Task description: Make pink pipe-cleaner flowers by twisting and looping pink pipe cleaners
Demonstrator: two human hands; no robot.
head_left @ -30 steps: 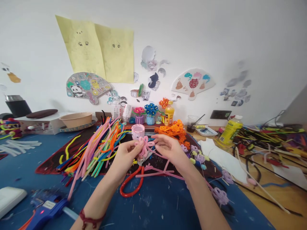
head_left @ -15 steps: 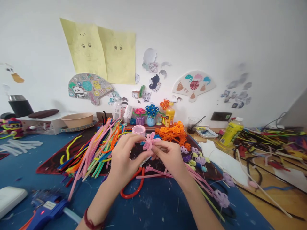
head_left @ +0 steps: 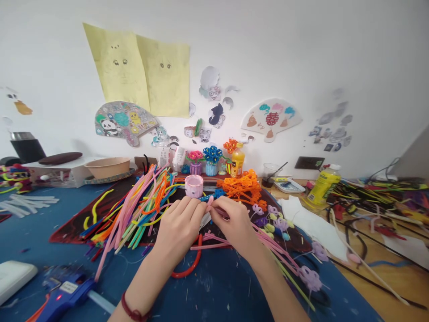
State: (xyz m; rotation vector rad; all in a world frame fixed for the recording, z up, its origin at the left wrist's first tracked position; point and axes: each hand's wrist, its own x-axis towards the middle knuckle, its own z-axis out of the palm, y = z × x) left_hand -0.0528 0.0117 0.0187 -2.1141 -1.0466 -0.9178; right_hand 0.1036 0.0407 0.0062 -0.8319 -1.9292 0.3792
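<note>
My left hand (head_left: 181,226) and my right hand (head_left: 233,223) meet over the dark mat, fingers curled together around a pink pipe-cleaner flower (head_left: 209,204), of which only a small pink tip shows between them. A pink stem runs from under my right hand toward the right. Just beyond the hands stands a small pink pot (head_left: 194,185). Loose pink pipe cleaners (head_left: 214,245) lie under my right wrist. A red loop (head_left: 187,268) lies below my left hand.
A big bundle of coloured pipe cleaners (head_left: 140,205) lies at left, orange flowers (head_left: 243,184) behind, purple flowers (head_left: 308,276) at right. A blue glue gun (head_left: 63,295) sits front left. A yellow bottle (head_left: 322,183), a bowl (head_left: 107,167) and black wires crowd the back and right.
The hands have sunk lower and closed together; the pink flower, plainly seen before, is now mostly hidden between the fingers.
</note>
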